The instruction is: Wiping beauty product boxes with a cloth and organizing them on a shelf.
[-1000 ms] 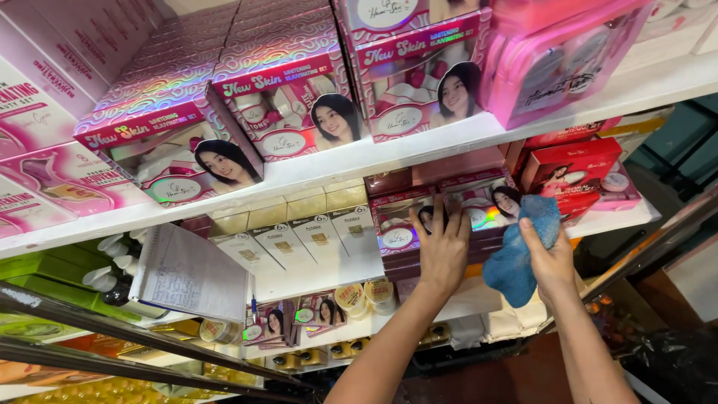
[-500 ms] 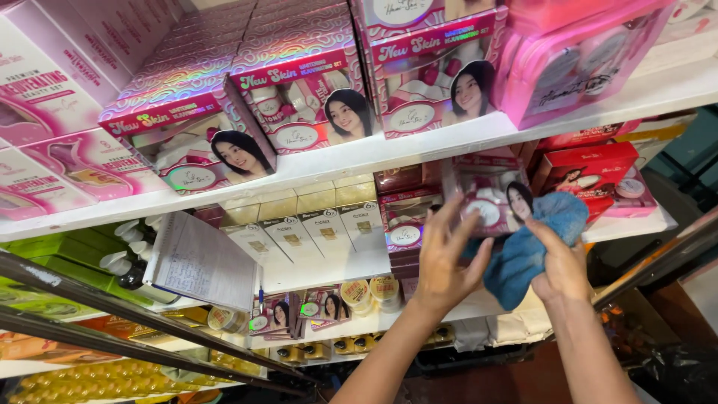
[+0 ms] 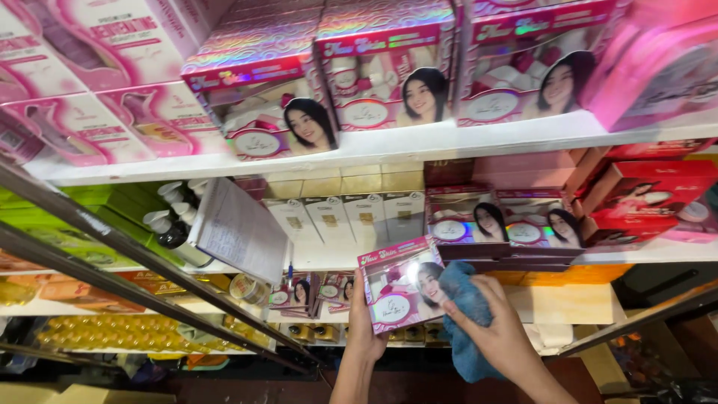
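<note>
Now left hand grips pink box; right hand presses blue cloth.

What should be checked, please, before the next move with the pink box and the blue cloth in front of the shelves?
1. Left hand grips the pink box by its left edge: ok.
2. Right hand holds the blue cloth against the box's right side: ok.
3. Box clear of the shelf: ok, held in front of it.
4. Box front free of dust: cannot tell.
5. Free gap on the shelf for the box: cannot tell.
</note>
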